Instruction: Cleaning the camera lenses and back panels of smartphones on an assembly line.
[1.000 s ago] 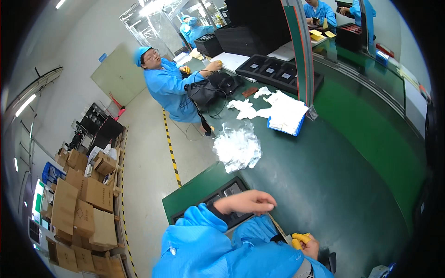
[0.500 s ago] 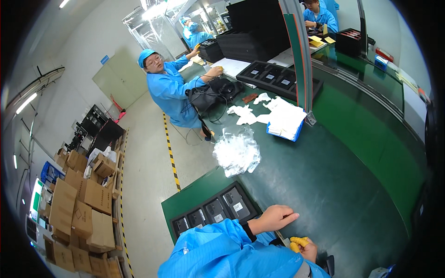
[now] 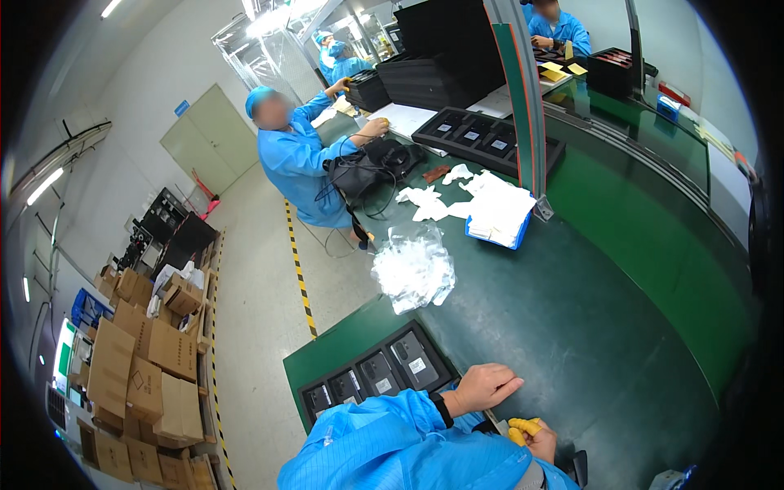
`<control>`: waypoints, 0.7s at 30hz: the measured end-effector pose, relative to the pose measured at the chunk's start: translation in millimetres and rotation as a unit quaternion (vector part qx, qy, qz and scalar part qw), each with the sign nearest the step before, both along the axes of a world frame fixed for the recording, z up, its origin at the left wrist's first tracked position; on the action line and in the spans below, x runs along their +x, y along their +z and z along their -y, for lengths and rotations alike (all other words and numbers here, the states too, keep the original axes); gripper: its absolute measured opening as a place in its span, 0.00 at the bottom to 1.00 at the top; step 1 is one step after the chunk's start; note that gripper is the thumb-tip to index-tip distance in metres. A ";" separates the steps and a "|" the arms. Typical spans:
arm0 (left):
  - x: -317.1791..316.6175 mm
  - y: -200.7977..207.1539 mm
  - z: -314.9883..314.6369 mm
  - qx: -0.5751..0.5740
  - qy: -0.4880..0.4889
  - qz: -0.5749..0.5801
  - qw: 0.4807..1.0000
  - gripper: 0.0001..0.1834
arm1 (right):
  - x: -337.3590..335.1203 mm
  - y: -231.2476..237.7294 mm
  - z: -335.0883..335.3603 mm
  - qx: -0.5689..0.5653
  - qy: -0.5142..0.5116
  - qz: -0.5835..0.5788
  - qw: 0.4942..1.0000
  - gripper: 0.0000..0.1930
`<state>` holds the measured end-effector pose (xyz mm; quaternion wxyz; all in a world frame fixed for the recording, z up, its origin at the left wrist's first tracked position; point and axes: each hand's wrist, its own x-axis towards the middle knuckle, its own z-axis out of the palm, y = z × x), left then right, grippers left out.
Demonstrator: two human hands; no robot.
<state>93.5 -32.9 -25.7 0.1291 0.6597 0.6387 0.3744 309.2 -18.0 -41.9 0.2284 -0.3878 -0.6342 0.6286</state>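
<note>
My left hand (image 3: 487, 387), with a black band at the wrist, rests over the near edge of the green tabletop (image 3: 563, 327), fingers loosely stretched and holding nothing visible. Just below it, my right hand (image 3: 539, 441) wears yellow finger cots (image 3: 523, 428). Its fingers are curled together beside a thin pale edge of something; what they hold is mostly hidden by the hand and my blue sleeve (image 3: 392, 433). Left of my hands lies a black tray (image 3: 438, 349) holding several dark, flat phone-like devices (image 3: 414, 363) with white labels.
Beyond my hands lie a heap of clear plastic bags (image 3: 415, 271), white cloths in a blue box (image 3: 498, 214), and a black bag (image 3: 367, 171). A metal post (image 3: 523, 106) rises from the table. A co-worker (image 3: 298, 163) sits at the far left; cartons (image 3: 114, 367) stand along the left.
The view has shifted very slightly. My left hand's fingers look a little lower and more bent; the right hand has hardly moved.
</note>
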 end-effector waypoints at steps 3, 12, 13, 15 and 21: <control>0.9 1.2 0.4 0.010 0.007 0.000 1.000 0.12 | -0.5 -2.5 0.3 -0.027 -0.004 -0.010 1.000 0.10; 5.3 -3.9 -0.6 0.023 0.013 0.005 1.000 0.12 | 2.4 -1.1 0.4 0.005 0.002 -0.008 1.000 0.10; 5.1 -4.4 -0.3 0.033 0.014 0.004 0.999 0.12 | 2.0 0.2 0.6 0.006 0.003 -0.007 1.000 0.10; 3.6 -0.7 1.5 0.050 0.019 0.003 0.999 0.11 | 0.5 3.8 1.8 0.005 0.008 -0.004 1.000 0.10; -32.7 38.4 -27.2 -0.240 0.048 0.154 0.957 0.19 | -1.1 0.8 2.8 -0.034 0.004 -0.036 0.999 0.10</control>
